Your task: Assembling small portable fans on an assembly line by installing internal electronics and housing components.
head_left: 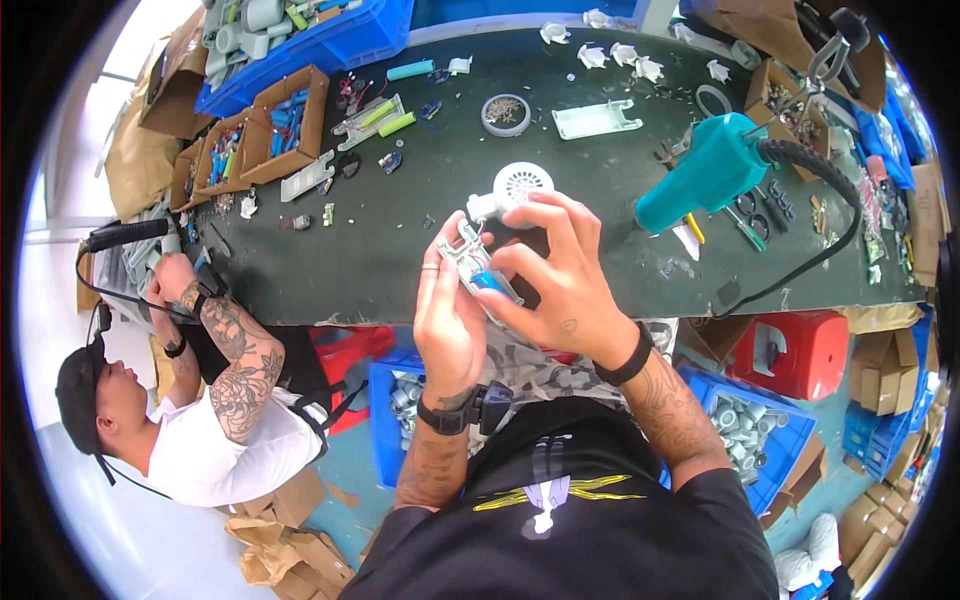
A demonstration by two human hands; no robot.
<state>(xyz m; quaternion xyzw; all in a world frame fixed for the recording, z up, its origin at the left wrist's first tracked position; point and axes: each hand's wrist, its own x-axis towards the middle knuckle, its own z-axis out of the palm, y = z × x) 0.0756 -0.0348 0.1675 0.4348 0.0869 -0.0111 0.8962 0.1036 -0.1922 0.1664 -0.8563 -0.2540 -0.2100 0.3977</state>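
My left hand [446, 335] is closed around a pale handheld fan housing [465, 245], its inner side open and facing up. Inside lies a blue cylindrical battery [487, 280], partly covered by fingers. Over it, my right hand [572, 285] bends in, thumb and forefinger at the battery; its other fingers reach near a round white fan head [522, 182] with a slotted grille. That head sits just beyond the housing; whether they are joined is hidden. Farther off are a pale shell half [597, 119] and a round dish of screws [506, 115].
A teal power tool [705, 172] with a black cable stands at right, near pliers and scissors [750, 233]. Cardboard trays of batteries [288, 122] and a blue bin [385, 45] line the left. White fan impellers [592, 57] lie at the back. A co-worker [215, 400] works at left.
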